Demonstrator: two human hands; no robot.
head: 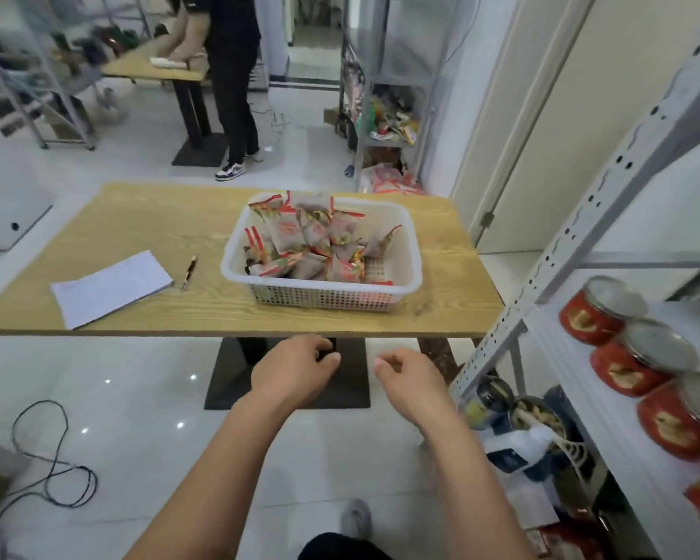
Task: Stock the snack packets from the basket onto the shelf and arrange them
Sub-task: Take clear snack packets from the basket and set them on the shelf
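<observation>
A heap of red-and-brown snack packets (pixel 312 244) fills a white plastic basket (pixel 328 295) with perforated sides; the basket stands on the right half of a light wooden table (pixel 158 236), near its front edge; some packets poke up above the rim. In front of the table's near edge and lower than the tabletop, the person's two bare forearms reach forward; the left hand (pixel 296 367) and right hand (pixel 407 371) are side by side but apart, fingers loosely curled, each holding nothing and touching neither basket nor table. At the right stands a grey metal shelf (pixel 562 244) with perforated posts; a row of red jars (pixel 639 359) with silver lids lies on one level; tins and bags sit lower down. On the table's left half lie a sheet of paper (pixel 112 289) and, just beside it, a pen (pixel 188 271). Beyond, another person (pixel 231 74) in dark clothes stands at a second table; a dark cable (pixel 53 458) loops on the glossy white floor at lower left.
</observation>
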